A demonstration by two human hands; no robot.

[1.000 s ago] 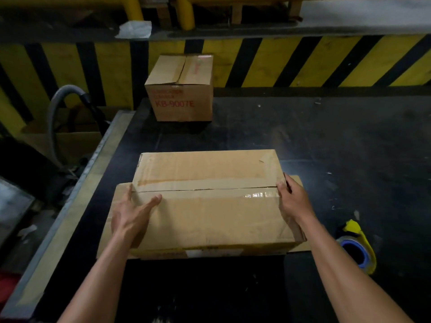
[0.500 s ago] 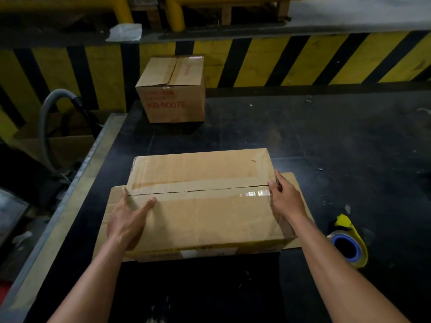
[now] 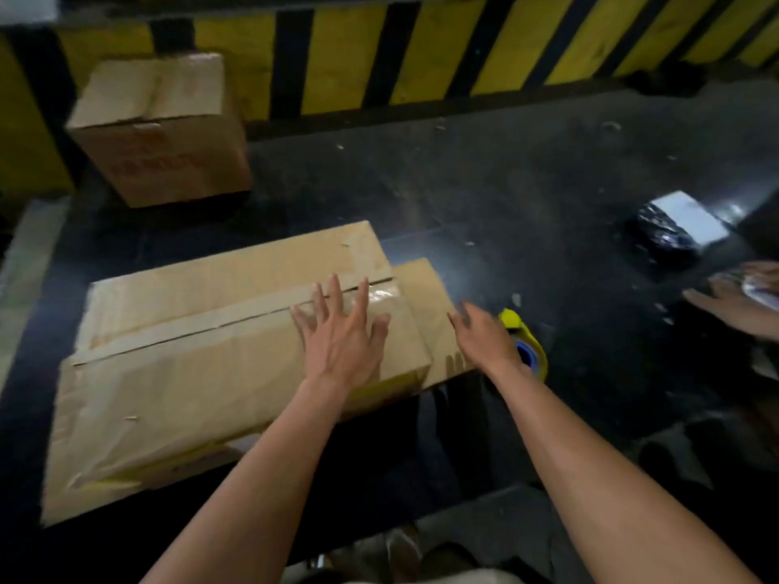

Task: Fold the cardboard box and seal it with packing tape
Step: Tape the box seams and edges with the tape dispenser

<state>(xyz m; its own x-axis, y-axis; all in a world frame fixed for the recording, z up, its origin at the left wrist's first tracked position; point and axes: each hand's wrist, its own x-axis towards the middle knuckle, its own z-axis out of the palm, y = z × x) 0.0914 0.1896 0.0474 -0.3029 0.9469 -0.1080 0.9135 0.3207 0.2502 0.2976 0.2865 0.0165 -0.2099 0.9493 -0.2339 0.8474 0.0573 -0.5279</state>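
A wide, flat cardboard box (image 3: pixel 189 356) lies on the black table (image 3: pixel 527 212), its two top flaps closed along a centre seam with a shiny patch of old tape near the right end. My left hand (image 3: pixel 343 335) rests flat with spread fingers on the right part of the box top, over the seam. My right hand (image 3: pixel 484 337) hovers open past the box's right side flap, just left of the tape dispenser (image 3: pixel 525 343), a yellow holder with a blue roll, partly hidden behind that hand.
A smaller closed box (image 3: pixel 162 132) with red print stands at the back left, against the yellow-and-black striped wall. Another person's hand (image 3: pixel 735 297) reaches in at the right edge, near a black parcel with a white label (image 3: pixel 674 223).
My left hand slid from the box's left end to its right end. My right hand left the box's right edge and moved toward the tape dispenser. The view swung right.
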